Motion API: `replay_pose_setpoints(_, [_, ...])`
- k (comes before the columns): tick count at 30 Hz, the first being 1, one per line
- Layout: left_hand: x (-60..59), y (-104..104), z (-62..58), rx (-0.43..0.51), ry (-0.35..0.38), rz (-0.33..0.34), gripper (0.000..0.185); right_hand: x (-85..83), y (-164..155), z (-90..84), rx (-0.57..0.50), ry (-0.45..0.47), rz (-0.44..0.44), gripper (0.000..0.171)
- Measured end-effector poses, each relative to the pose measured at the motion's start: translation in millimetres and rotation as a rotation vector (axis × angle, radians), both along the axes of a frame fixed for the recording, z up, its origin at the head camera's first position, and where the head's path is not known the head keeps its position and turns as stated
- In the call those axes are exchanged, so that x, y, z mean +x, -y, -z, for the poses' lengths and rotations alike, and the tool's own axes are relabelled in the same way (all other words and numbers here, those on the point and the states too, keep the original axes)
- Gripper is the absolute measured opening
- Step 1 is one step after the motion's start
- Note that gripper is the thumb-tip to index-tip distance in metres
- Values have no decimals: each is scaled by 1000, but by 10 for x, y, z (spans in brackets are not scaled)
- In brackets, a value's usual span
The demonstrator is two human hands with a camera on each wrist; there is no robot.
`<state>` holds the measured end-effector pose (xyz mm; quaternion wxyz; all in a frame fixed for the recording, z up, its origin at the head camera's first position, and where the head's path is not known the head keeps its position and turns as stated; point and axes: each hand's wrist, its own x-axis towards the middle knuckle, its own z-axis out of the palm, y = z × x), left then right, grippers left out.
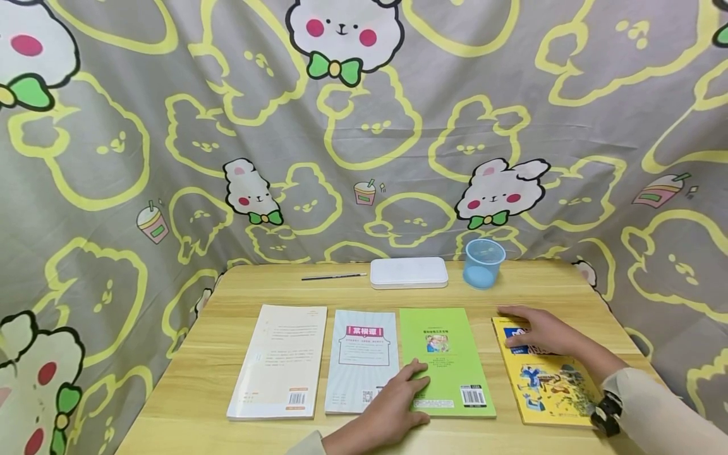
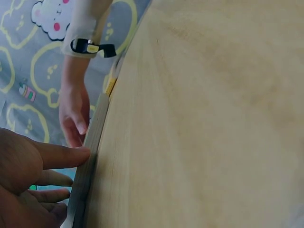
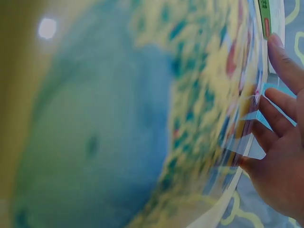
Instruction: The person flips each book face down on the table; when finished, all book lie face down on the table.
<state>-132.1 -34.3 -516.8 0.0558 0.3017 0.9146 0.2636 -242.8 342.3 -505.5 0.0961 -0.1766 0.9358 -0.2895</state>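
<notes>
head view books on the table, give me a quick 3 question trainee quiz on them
1. How many books lie in the row at the front of the table?
2. True or false: the left hand rests flat where the light blue book and the green book meet.
3. Which book does the right hand touch? A) the cream book B) the yellow book C) the green book

Key
1. Four.
2. True; its fingers lie on the green book's lower left part.
3. B; the hand lies flat on its top end, in front of the blue cup.
</notes>
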Motion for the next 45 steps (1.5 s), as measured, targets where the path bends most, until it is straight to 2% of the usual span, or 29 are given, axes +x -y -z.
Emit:
replay_pose_setpoints(8, [-6,-6,23,-5,-2,-7,68,-6,-180,52,21,-13,35,76])
replay_pose_setpoints(15, [-10,-5,17,0,-6,-4,68,-3,-363,82,-19,2,71,72])
replay_pose_setpoints(26, [0,-6,-3,4,-4,-5,68,14,-597,133,-29,-58,125,55])
replay_pose_setpoints(35, [-1,-2,12,-4,-12,-6,68,9,-775,202,-8,-83,152,53])
replay_pose_setpoints(45, [-16,-38,-93,-64,31,-8,71,2,-789,229,-44,-64,156,51])
